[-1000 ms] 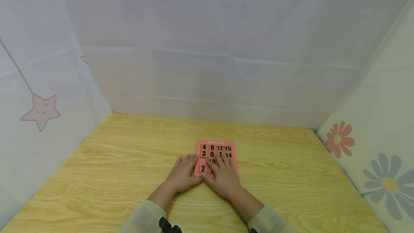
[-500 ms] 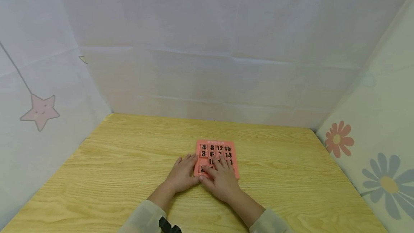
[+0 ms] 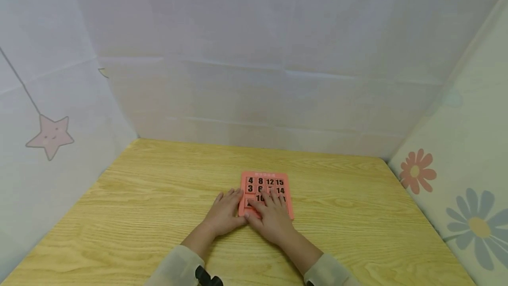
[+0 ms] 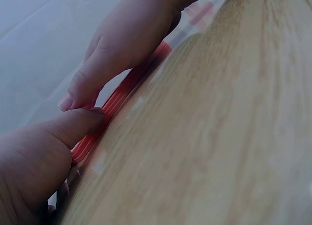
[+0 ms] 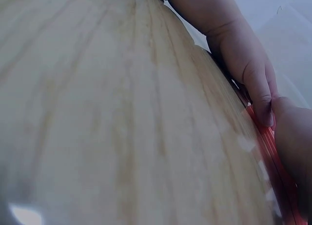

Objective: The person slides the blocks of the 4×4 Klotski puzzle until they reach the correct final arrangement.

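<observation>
A pink number sliding puzzle (image 3: 265, 174) lies flat on the wooden table, with black numerals on its tiles. My left hand (image 3: 223, 215) holds its near left corner, fingers along the left side and thumb at the front edge. Over the lower right tiles spreads my right hand (image 3: 275, 220), hiding several of them. Its index finger touches a tile (image 3: 247, 203) in the left column, whose numeral is mostly covered. A bare slot shows below that tile. In the left wrist view, the left thumb (image 4: 80, 125) presses the puzzle's red edge (image 4: 117, 98).
The wood-grain table (image 3: 158, 180) extends around the puzzle. A pale cloth backdrop (image 3: 254, 78) closes off the far side and both flanks. A black strap piece (image 3: 208, 277) sits at the left sleeve.
The right index finger has come down onto the lower left tile, marked 2 earlier, and slid it away from me, partly into the gap above. The left hand has kept its place.
</observation>
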The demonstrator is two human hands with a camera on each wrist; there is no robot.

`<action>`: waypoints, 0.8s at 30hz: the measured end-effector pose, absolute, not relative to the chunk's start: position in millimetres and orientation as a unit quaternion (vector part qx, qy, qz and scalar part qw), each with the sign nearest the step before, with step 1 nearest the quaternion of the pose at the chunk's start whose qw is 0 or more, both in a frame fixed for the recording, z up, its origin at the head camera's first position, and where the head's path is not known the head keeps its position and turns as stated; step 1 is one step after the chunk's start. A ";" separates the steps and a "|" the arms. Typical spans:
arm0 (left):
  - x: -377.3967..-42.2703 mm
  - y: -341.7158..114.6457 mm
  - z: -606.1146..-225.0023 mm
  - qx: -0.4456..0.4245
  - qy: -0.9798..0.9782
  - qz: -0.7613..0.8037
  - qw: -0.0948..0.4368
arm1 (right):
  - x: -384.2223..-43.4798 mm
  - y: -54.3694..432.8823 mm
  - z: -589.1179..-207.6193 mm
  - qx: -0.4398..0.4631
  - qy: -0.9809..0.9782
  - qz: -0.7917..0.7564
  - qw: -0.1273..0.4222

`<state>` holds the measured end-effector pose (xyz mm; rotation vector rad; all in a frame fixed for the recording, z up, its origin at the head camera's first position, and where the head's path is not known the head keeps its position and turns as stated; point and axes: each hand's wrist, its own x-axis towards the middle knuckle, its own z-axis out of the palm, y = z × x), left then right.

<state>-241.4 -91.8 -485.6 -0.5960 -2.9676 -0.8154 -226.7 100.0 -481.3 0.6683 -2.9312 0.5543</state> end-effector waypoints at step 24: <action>-242.1 -89.9 -486.6 -0.188 -0.946 -0.264 0.009 | -237.2 97.3 -483.2 0.195 -0.965 0.174 0.038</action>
